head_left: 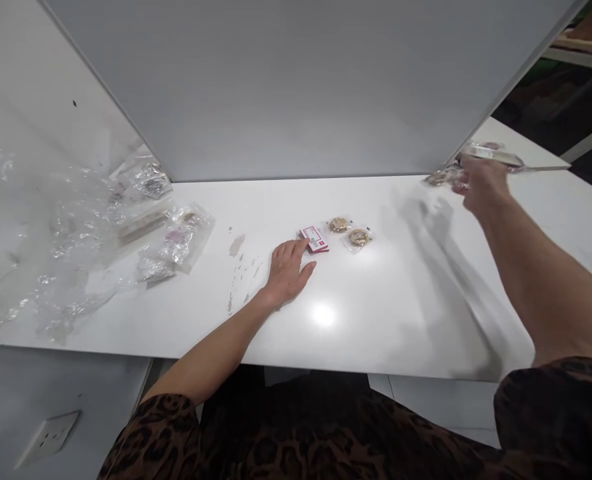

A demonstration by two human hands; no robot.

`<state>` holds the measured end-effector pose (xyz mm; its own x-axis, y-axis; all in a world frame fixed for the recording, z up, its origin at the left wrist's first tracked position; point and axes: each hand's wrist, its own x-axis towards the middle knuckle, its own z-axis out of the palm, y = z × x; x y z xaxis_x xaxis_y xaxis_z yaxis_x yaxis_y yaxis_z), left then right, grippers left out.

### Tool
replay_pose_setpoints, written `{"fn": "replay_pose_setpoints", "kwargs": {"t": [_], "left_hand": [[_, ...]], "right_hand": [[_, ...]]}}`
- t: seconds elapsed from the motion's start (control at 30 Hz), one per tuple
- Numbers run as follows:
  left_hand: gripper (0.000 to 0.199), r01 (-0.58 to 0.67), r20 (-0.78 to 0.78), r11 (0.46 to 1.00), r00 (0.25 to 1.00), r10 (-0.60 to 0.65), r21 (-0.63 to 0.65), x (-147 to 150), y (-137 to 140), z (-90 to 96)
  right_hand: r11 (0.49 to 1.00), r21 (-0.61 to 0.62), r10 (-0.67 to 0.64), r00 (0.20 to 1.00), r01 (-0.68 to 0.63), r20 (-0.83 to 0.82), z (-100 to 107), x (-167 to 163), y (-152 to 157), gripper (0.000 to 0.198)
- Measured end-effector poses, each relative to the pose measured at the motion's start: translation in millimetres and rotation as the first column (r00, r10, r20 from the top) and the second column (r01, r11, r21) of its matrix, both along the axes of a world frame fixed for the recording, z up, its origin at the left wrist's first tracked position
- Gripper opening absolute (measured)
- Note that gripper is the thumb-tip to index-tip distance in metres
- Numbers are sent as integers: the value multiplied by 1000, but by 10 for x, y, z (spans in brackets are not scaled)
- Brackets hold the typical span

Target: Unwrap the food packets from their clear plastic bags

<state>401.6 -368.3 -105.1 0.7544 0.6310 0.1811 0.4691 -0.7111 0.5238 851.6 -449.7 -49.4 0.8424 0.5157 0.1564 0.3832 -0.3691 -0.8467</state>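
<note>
Here at the middle of the white table (391, 293), the left hand (286, 270) lies palm down, its grip released, fingers stretched out and thumb set apart. The index fingertip touches the stack of cards (315, 239), white with red borders, which sits at the hand's one o'clock. Just beside the cards, at two o'clock, there's a gold-coloured round piece (339, 225) in a clear wrapper, and at three o'clock a second wrapped round (359, 237), near the first.

Now out wide, between two and three o'clock from the cards, the right hand (483, 181) is at the glossy packets (443, 176) by the corner of the grey panel (316, 93). It's blurred out there, and whether those fingers are clenched on anything is impossible to tell. A pale flat packet (496, 156) shows just beyond the knuckles, at one o'clock.

Over at nine o'clock from the cards, well apart, bagged packets (176, 237) lie in a heap beside crumpled clear plastic (71, 247). Between heap and left hand, grey scuffs (236, 245) mark the tabletop.
</note>
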Motion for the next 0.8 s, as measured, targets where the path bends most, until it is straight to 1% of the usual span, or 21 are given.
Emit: {"fn": "replay_pose_setpoints", "kwargs": {"t": [0.03,0.07,0.1,0.13,0.17,0.2,0.23,0.27,0.3,0.37,0.43,0.53,0.63,0.7,0.73,0.77,0.8], "left_hand": [[52,0,-1,1000,1000,0,2,6,0,-2],[52,1,-3,1000,1000,-1,3,11,1,-7],[52,1,-3,1000,1000,-1,3,16,2,-12],[52,2,-1,1000,1000,-2,3,19,3,-19],[52,3,1,1000,1000,-3,2,22,6,-27],[52,4,3,1000,1000,-4,1,25,8,-35],[51,3,6,1000,1000,-3,0,29,11,-43],[51,1,10,1000,1000,-1,-1,32,15,-50],[50,0,15,1000,1000,0,-5,37,20,-56],[50,-3,27,1000,1000,3,-15,47,29,-66],[50,-9,31,1000,999,10,-22,58,39,-73],[52,-17,23,1000,1000,17,-23,68,47,-79],[53,-12,18,1000,1000,13,-26,70,46,-78],[53,-13,16,1000,1000,13,-27,66,41,-70],[52,-13,15,1000,1000,14,-27,64,39,-63],[52,-12,15,1000,1000,12,-28,60,36,-55],[52,-11,12,1000,1000,12,-28,57,34,-46]], "right_hand": [[1000,4,17,999,-17,-44,-136,-200,-40,37],[997,10,75,994,-74,-75,-253,-412,-84,35],[987,4,159,984,-159,-83,-345,-627,-125,38],[964,-24,263,962,-266,-77,-413,-836,-155,45],[928,-75,362,930,-366,-63,-459,-1031,-171,54],[886,-146,439,897,-440,-39,-489,-1208,-170,64],[846,-225,496,868,-484,-4,-510,-1365,-153,72],[816,-295,530,847,-496,42,-525,-1500,-125,78],[805,-344,541,836,-483,91,-539,-1614,-90,80],[820,-362,518,843,-443,142,-558,-1782,-25,80],[845,-318,473,878,-430,69,-546,-1880,4,79],[886,-214,390,911,-411,-132,-422,-1916,-17,63],[929,-36,351,907,-369,-231,-209,-1884,-10,55],[935,76,355,904,-347,-238,-101,-1877,65,53],[932,103,361,903,-346,-234,-78,-1887,123,51],[931,104,366,902,-351,-229,-78,-1906,189,50],[930,76,367,903,-359,-223,-101,-1933,256,49]]}}
